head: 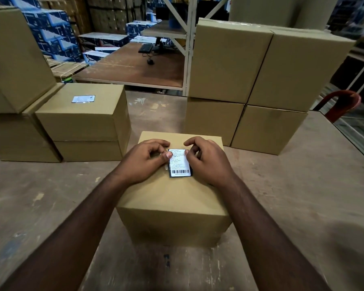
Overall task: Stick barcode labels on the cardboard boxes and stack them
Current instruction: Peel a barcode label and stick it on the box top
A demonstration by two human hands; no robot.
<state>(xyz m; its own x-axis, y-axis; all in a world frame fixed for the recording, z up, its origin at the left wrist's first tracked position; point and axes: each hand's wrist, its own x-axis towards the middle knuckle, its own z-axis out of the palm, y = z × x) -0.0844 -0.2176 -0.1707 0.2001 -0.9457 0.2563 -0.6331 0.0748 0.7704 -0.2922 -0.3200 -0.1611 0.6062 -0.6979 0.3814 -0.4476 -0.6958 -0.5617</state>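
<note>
Head view. I see the nearest cardboard box (172,196) standing on the worn counter (303,206), centred in front of me. On its top face lies a barcode label (180,163), white with a dark border; several lines of small print fill its upper part, too small for me to read, and a barcode with a row of digits runs along its near edge. My left hand (144,159) has curled fingers, its thumb on the label's left edge; my right hand (206,157) has curled fingers, its thumb on the label's upper right. Both rest on the box top.

To the left, a two-high stack (86,122) carries a labelled box (80,111) on top, its label (83,99) unreadable. Further left stand larger brown boxes (15,59). Far right, four unlabelled boxes (250,85) form a two-by-two block. Beyond it a red chair back (343,101) shows. In the far background I see a brown desk (135,68) with keyboard (145,47) and mouse (150,61), and blue printed cartons (51,28), their writing illegible.
</note>
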